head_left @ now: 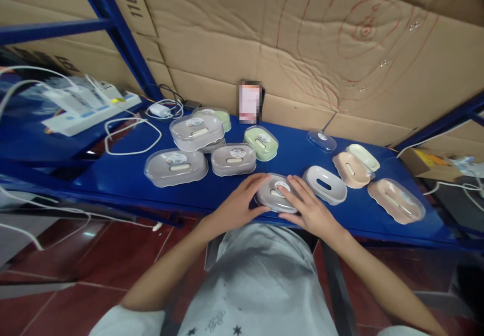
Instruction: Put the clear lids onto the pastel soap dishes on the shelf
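Brown cardboard [227, 38] lines the wall behind a blue table [121, 182]; a phone [250, 101] with a blurred screen leans against it, and at the left a white power strip [93, 114] carries several plugs; at the front edge of the table, before the person's body, a lidded grey box [266, 193] lies between two hands; the left hand [239, 202] grips its left end, fingers at the far rim and thumb at the near one; the right hand [312, 207] clasps the other end, fingertips spread over the clear top beside a round label, thumb low at the near side; whether the lid is fully seated I cannot tell; just right of it an open grey tray [337, 188] shows a long dark slot in its floor, and behind that tray a loose clear lid [323, 143] lies on the table; to the left several grey boxes [162, 169] stand under clear labelled lids, each showing a pale oblong shape inside, one of them resting partly on another; a green box [266, 150] sits near them, its own oblong shape visible through the lid; at the right are a peach tray [350, 168], a cream tray [365, 157] just behind it, and a peach box [393, 202] under a clear lid.
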The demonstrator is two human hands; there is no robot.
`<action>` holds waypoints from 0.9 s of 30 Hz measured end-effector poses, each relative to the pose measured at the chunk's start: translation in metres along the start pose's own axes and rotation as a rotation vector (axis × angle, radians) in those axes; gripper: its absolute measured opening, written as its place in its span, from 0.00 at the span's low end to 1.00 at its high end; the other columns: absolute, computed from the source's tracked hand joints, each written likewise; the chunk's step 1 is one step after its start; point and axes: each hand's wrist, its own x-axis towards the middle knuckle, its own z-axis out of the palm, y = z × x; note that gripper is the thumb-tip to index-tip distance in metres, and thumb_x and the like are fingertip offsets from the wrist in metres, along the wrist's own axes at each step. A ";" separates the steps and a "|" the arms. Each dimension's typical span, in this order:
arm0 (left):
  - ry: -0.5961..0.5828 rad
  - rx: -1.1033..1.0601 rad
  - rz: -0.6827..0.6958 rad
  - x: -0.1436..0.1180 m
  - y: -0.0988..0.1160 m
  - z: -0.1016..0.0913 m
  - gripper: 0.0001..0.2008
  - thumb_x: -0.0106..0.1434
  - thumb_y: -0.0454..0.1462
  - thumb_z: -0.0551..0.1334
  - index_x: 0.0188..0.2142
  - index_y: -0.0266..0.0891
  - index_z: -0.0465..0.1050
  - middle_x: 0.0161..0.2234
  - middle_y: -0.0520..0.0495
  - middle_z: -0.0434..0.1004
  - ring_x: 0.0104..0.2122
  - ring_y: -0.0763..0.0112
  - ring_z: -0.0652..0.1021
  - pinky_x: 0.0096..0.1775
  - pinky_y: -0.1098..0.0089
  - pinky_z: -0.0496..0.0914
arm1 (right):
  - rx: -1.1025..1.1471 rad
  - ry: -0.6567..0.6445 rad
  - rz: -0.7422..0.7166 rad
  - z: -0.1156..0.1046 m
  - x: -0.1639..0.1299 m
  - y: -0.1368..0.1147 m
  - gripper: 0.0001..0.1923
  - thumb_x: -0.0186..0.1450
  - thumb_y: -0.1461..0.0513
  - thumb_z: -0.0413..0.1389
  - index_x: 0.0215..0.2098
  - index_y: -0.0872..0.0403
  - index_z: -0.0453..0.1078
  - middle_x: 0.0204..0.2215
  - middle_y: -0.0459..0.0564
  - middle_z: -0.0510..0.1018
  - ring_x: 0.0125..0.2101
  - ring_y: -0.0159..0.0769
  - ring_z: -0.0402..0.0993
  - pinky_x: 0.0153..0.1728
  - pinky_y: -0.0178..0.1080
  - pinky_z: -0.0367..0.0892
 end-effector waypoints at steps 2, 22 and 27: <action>0.025 0.036 -0.025 0.000 0.000 0.002 0.38 0.75 0.46 0.66 0.78 0.50 0.52 0.76 0.40 0.58 0.76 0.52 0.62 0.74 0.49 0.61 | -0.067 0.030 0.048 0.002 -0.001 -0.001 0.43 0.75 0.50 0.60 0.82 0.45 0.48 0.77 0.60 0.60 0.76 0.55 0.56 0.70 0.56 0.68; 0.039 0.233 0.021 -0.004 -0.001 0.008 0.21 0.77 0.42 0.61 0.67 0.48 0.72 0.69 0.42 0.71 0.67 0.55 0.75 0.68 0.49 0.71 | -0.443 -0.047 0.684 -0.040 0.009 0.060 0.31 0.79 0.48 0.48 0.70 0.61 0.68 0.56 0.73 0.82 0.57 0.68 0.79 0.58 0.68 0.70; -0.049 0.259 0.052 -0.004 0.008 0.003 0.31 0.74 0.43 0.65 0.74 0.53 0.62 0.76 0.43 0.61 0.72 0.51 0.68 0.71 0.48 0.68 | -0.033 -0.256 0.348 -0.043 -0.012 0.025 0.32 0.79 0.47 0.52 0.76 0.50 0.61 0.68 0.62 0.75 0.64 0.55 0.76 0.61 0.57 0.74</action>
